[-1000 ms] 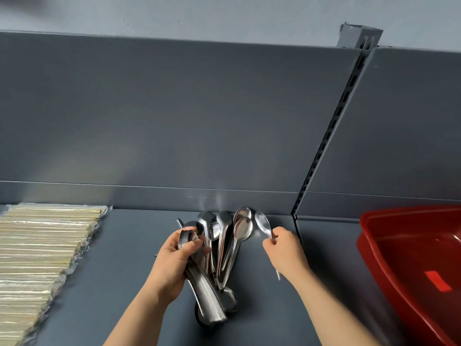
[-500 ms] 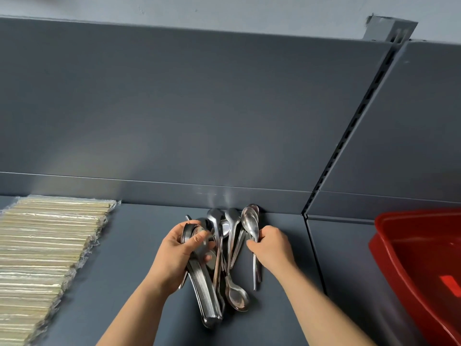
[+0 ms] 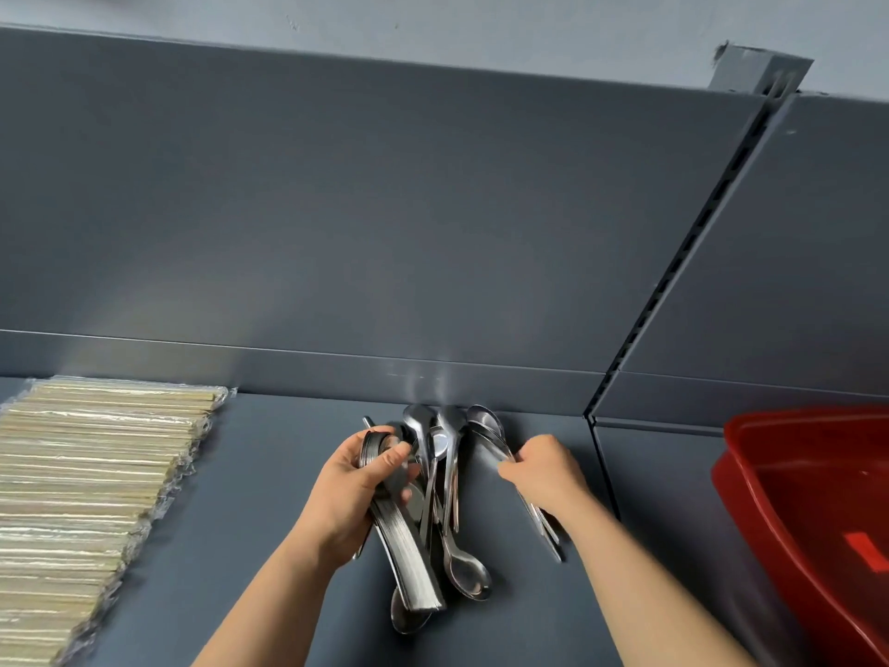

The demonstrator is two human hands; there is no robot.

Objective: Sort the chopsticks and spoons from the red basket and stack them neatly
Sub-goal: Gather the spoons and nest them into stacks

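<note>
Steel spoons [image 3: 447, 454] lie on the grey shelf [image 3: 269, 498] between your hands, left hand [image 3: 356, 493] fingers wrapped round a nested stack [image 3: 409, 556], right hand [image 3: 543, 474] pinching a smaller bundle [image 3: 488, 428]; stiff, slick, likely heavy together, so grip handles squarely.

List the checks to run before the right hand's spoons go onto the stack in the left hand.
1. Left hand grips the nested spoon stack firmly: ok.
2. Right hand holds its few spoons: ok.
3. Bowls of both bunches point toward the back wall: ok.
4. Loose spoons between the hands all face one way: not ok, the reversed spoon has its bowl toward the person.
5. Wrapped chopsticks lie apart on the left: ok.
6. Red basket emptied: cannot tell, partly out of frame.
</note>
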